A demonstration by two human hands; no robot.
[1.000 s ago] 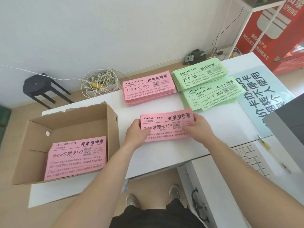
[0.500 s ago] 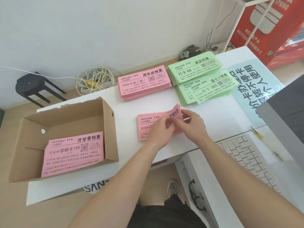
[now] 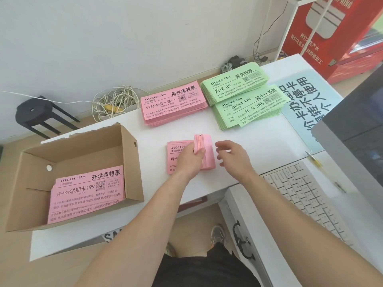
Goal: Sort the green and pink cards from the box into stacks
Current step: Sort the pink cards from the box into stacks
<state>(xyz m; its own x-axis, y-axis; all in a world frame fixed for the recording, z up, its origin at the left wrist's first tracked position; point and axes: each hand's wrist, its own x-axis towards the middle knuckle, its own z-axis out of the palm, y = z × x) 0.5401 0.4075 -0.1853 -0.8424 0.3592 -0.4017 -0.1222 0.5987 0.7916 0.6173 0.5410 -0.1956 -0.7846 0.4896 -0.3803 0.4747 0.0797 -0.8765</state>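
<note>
Left grip (image 3: 189, 160) pinches bent pink cards (image 3: 209, 158); right grip (image 3: 232, 156) loose, empty. White table (image 3: 157, 135), pale wall (image 3: 124, 38) behind.

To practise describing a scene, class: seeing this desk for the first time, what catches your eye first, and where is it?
A folded pink bundle at the middle of the white desk stands out, pinched in the left hand, with the right hand open beside it. Behind lie a pink stack and, to its right, two green stacks. More pink cards lie in the cardboard box at the left.
</note>
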